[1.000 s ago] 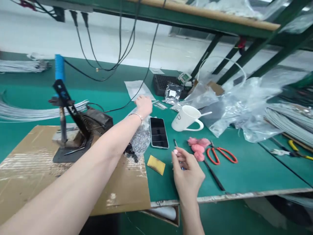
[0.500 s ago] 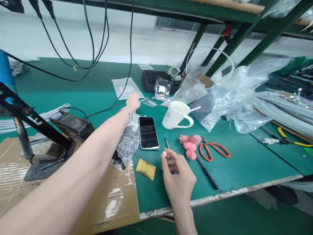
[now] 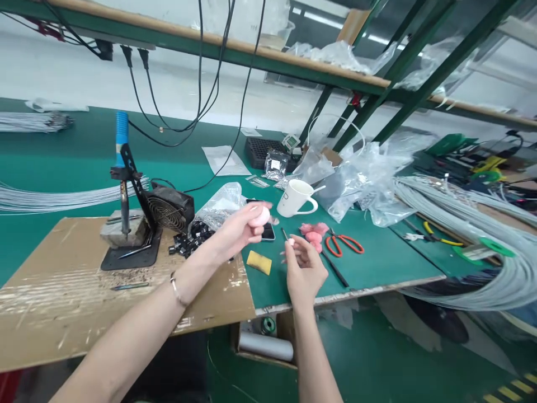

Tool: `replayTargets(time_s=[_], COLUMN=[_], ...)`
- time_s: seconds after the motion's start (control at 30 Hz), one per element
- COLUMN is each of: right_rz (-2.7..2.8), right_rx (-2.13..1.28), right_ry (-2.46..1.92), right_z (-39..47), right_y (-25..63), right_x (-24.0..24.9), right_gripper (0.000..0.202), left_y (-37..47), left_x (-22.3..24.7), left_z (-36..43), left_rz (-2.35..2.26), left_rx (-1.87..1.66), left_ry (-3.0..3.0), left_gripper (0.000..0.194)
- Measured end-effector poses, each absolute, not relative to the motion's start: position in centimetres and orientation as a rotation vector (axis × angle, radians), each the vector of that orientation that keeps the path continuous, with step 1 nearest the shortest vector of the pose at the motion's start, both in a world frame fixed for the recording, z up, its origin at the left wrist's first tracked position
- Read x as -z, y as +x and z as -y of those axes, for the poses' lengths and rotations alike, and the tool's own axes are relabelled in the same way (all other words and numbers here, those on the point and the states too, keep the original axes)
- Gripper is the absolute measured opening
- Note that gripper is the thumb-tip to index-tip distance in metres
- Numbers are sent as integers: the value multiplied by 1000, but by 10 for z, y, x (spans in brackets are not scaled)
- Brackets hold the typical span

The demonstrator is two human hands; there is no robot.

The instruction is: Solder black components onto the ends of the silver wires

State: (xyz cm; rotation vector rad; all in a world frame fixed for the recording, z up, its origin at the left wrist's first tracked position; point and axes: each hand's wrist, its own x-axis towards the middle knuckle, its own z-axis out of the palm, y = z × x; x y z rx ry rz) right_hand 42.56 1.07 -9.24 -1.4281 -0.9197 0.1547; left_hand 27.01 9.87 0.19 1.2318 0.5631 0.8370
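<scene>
Green matting covers the workbench [image 3: 377,263], with a sheet of cardboard [image 3: 62,291] laid over its left part and a shelf on green struts overhead. Above the bench edge the left hand [image 3: 237,228] pinches a small pink rounded piece [image 3: 263,215] between thumb and fingers; it looks nearly round, so no clear long axis or pointing direction can be told. Just to its right and a little lower, the right hand [image 3: 304,268] is closed on a thin dark stick [image 3: 285,235], whose long axis runs up and slightly left, away from the person, its free tip close below the pink piece without touching it. The two hands are near each other but apart.

Half a second ago the left arm was stretched far out toward the plastic packets at the back of the bench; now it is drawn in and holds the pink piece. The right hand keeps its grip on the stick.

Under the left hand lies a phone [image 3: 267,230], with a yellow sponge [image 3: 259,261] nearer the edge. Right of the hands are pink lumps [image 3: 312,230], red scissors [image 3: 344,243] and a white mug [image 3: 296,198]. A soldering iron stand [image 3: 126,218] sits on the cardboard.
</scene>
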Motion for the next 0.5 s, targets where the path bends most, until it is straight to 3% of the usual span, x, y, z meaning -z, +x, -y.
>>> replayTargets(time_s=[0.17, 0.5], right_rz=[739, 574], right_rx=[-110, -59], right_ry=[-1349, -1334], right_z=[5, -3], right_y=[369, 304], right_x=[77, 66], right_gripper=[41, 39], left_y=[234, 225], left_x=[21, 32], left_z=[-46, 1], left_rz=[-602, -809], left_rx=[-788, -986], left_ry=[1182, 1415], left_gripper=[43, 23])
